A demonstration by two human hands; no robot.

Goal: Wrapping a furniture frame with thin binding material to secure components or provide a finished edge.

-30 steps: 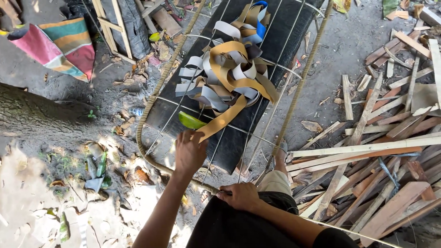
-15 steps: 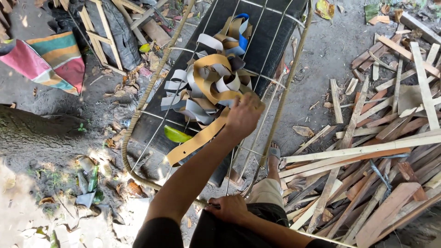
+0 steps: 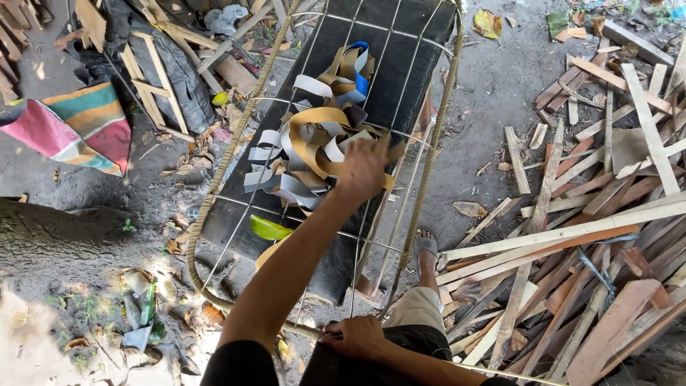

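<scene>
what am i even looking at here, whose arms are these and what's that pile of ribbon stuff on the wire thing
There is no machine here. The one view comes from a camera worn on a person's head, looking down, so the arms are that person's own. The left hand reaches forward onto a tangle of flat strips, tan, grey-white and blue. Whether it grips a strip or only touches the pile cannot be told. The strips lie on a wire frame with a rope-wrapped edge, over a dark sheet. The right hand is closed on the near edge of the frame, close to the body. A sandalled foot stands on the dirt ground beside it. To the right is a heap of scrap wood; to the left lies a striped cloth.
</scene>
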